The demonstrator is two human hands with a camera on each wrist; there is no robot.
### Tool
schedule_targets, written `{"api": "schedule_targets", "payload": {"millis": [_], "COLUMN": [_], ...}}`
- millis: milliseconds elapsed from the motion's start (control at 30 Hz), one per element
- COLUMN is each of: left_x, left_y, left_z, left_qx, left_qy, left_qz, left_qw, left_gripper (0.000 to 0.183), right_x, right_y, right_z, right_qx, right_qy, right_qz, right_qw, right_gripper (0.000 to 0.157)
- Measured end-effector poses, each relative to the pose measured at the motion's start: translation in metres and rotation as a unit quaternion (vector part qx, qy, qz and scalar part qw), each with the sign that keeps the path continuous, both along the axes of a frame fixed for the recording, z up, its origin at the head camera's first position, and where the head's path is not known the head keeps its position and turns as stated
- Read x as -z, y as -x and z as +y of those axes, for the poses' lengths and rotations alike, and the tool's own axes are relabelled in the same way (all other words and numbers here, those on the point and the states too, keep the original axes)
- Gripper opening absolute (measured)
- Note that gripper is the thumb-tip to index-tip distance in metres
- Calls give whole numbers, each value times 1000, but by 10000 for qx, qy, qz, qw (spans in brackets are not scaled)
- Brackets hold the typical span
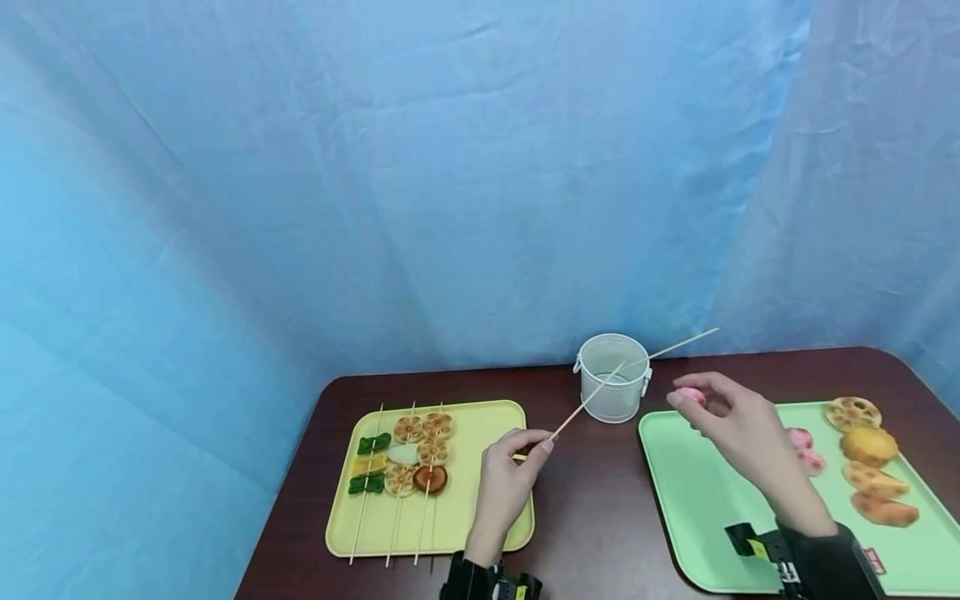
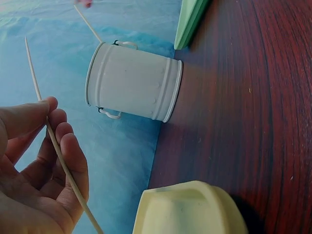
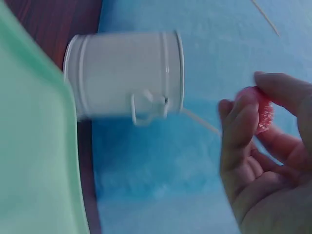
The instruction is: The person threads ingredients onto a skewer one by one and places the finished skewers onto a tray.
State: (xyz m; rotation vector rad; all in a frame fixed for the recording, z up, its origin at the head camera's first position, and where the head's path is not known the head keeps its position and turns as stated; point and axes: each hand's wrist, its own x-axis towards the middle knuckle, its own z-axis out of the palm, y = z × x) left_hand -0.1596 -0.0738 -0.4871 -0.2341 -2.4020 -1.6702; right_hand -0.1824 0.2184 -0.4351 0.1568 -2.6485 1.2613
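My left hand pinches a thin wooden skewer between thumb and fingers; in the left wrist view the skewer also runs across the palm. Its bare tip slants up to the right, in front of the white bucket. Over the green tray's far left part, my right hand pinches a small pink food piece. The right wrist view shows this pink piece with a rough, speckled side, partly covered by fingers. Skewer and pink piece are apart. A second skewer leans out of the bucket.
On the left, a yellow tray carries several loaded skewers. The green tray on the right holds more pink pieces, a lotus root slice and several yellow-brown pieces. Blue cloth hangs behind the dark table.
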Motion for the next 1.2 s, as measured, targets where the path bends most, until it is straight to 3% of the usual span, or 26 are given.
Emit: {"api": "schedule_targets", "payload": {"millis": [100,167,200,267,400,467,533,567,633,833,1033,1200], "left_x": [2,2,2,2,-1,-2,-2,-3,-3,-1,-2,-2], "left_y": [0,0,0,0,-2,-2,-2,-2,-1,-1,-1,0], "left_z": [0,-1,-1,-1,-2,-2,-2,-2,-3,-4,-2,0], "left_qx": [-47,-79,-91,-100,-92,-79,-70,-66,-40,217,241,256], "left_qy": [35,52,59,78,140,209,296,348,482,812,847,831], "left_qz": [-17,-23,-25,-42,-97,-119,-122,-118,-104,-61,32,89], "left_qw": [10000,10000,9999,9999,9998,9997,9995,9993,9988,9964,9961,9962], "left_gripper": [17,17,17,17,17,16,15,15,14,14,13,11], "right_x": [1,4,5,8,15,18,19,20,20,16,14,14], "right_y": [2,4,5,8,13,15,15,15,14,10,8,7], "right_z": [-10,-15,-17,-20,-21,-18,-16,-14,-12,-10,-14,-20], "right_qx": [-323,-545,-707,-1097,-2045,-2366,-2477,-2464,-2339,-1599,-1538,-1356], "right_qy": [1080,1920,2403,3367,5001,5511,5840,5950,6076,5955,6053,5950], "right_qz": [-265,-498,-598,-729,-818,-854,-879,-887,-901,-1132,-1180,-1102], "right_qw": [9933,9786,9663,9323,8375,7956,7681,7598,7537,7791,7720,7845], "right_gripper": [36,37,37,37,34,33,33,33,33,28,27,24]}}
